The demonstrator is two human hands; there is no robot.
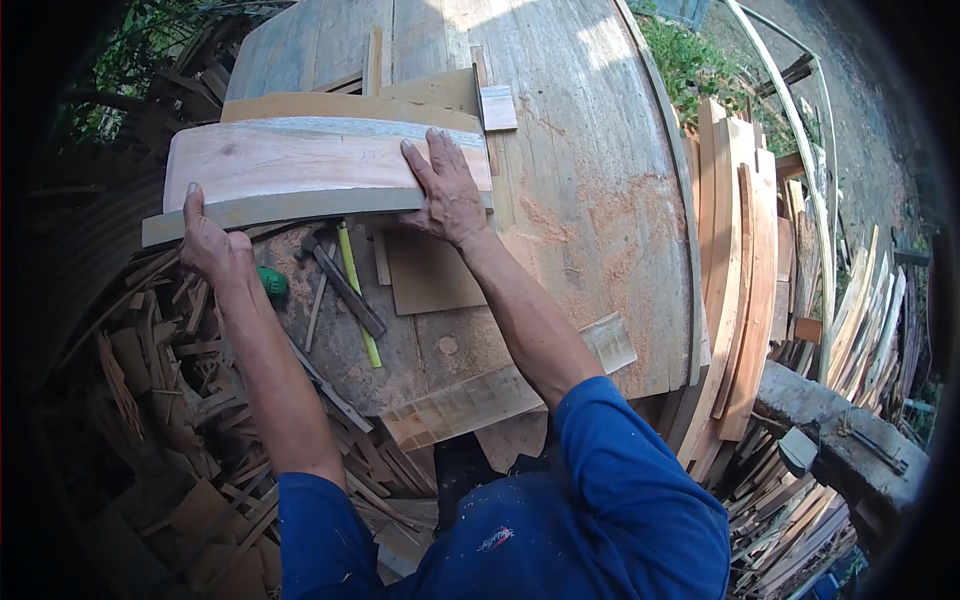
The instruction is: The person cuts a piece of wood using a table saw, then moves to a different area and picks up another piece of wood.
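Pale bd (290, 158) over bench (600, 110).
L hand (215, 248): thumb on near edge, fingers hidden, can't tell grip; R hand (450, 200): fingers spread atop.

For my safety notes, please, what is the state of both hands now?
Left hand: holding the pale board near its left end, fingers hidden.
Right hand: open, spread on that board.

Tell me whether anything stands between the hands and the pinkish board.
Nothing visible does: the left hand holds the pinkish board near its left end; the right hand lies on its right end.
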